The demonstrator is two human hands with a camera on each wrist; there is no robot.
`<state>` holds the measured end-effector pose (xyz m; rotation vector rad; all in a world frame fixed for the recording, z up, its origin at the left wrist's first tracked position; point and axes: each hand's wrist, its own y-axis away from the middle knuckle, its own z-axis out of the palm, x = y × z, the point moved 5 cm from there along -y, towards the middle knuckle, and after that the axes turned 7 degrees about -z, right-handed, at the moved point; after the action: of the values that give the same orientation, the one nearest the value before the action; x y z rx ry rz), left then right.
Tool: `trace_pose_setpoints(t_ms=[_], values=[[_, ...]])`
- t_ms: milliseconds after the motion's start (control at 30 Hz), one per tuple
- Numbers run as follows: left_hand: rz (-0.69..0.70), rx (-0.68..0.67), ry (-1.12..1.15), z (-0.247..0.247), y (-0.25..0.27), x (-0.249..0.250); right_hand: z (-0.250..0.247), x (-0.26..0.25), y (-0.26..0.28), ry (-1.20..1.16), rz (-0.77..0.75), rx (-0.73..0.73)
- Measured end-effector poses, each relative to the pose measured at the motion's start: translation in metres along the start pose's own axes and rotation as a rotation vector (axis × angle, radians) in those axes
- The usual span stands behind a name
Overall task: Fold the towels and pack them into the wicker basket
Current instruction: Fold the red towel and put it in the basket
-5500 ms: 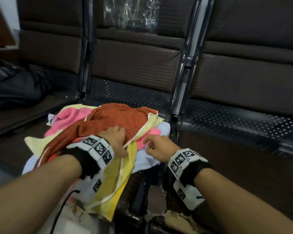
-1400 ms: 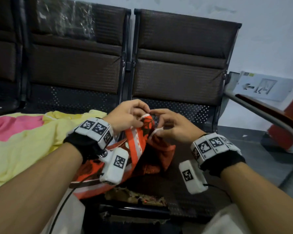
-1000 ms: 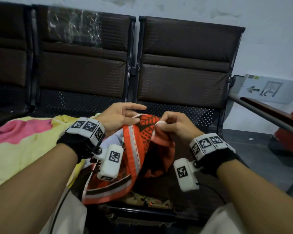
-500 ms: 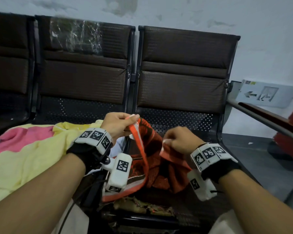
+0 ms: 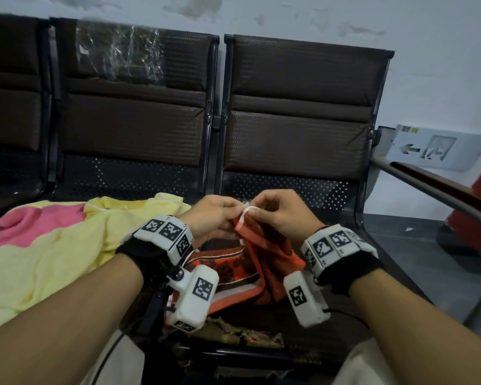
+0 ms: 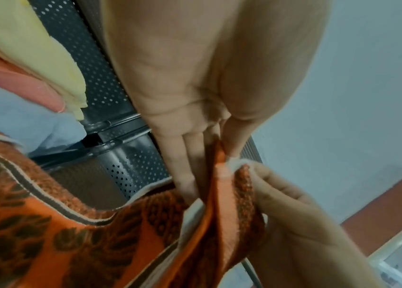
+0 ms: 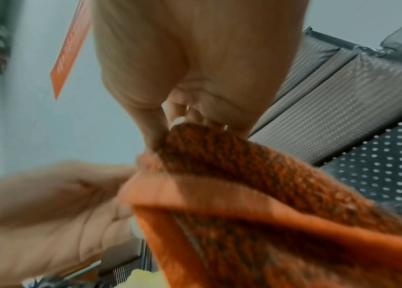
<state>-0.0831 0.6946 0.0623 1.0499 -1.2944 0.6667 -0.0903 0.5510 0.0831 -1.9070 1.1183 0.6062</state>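
An orange towel (image 5: 257, 257) with dark patterns and a white-trimmed border hangs above the right-hand seat. Both hands meet at its top edge. My left hand (image 5: 215, 218) pinches the towel's edge between thumb and fingers (image 6: 187, 165). Close beside it, my right hand (image 5: 277, 215) pinches the white-trimmed corner (image 5: 249, 211). The towel (image 6: 71, 233) droops from the two hands toward the seat; in the right wrist view its orange cloth (image 7: 256, 194) fills the lower half. A heap of yellow and pink towels (image 5: 45, 245) lies on the seat to the left. No wicker basket is in view.
A row of dark brown waiting chairs (image 5: 297, 112) with perforated metal seats stands against a pale wall. A metal armrest (image 5: 442, 198) runs along the right. A sign with an arrow (image 5: 433, 148) leans on the wall. Plastic wrap (image 5: 120, 54) covers the middle backrest.
Half a second ago my hands were apart, each holding a part of the towel's edge. They have come together and now pinch the top edge side by side.
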Motion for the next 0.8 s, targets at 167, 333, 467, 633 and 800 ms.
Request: trace_pose_setpoints(t_ms=[167,333,467,633,800], values=[[0.001,-0.052,0.03,0.002,0.004,0.0,0.004,0.006,-0.001,0.1,0.022,0.083],[0.105,-0.077,-0.077,0.005,0.008,-0.001,0.01,0.005,0.001,0.046,0.054,0.126],[0.171,-0.058,-0.118,0.005,0.01,0.001,0.011,0.005,-0.002,0.002,0.051,0.142],[0.224,0.005,-0.199,-0.002,0.01,0.004,0.002,0.009,-0.001,0.004,0.013,0.112],[0.334,0.155,-0.203,-0.023,0.01,0.011,-0.008,0.019,0.003,0.075,0.008,0.003]])
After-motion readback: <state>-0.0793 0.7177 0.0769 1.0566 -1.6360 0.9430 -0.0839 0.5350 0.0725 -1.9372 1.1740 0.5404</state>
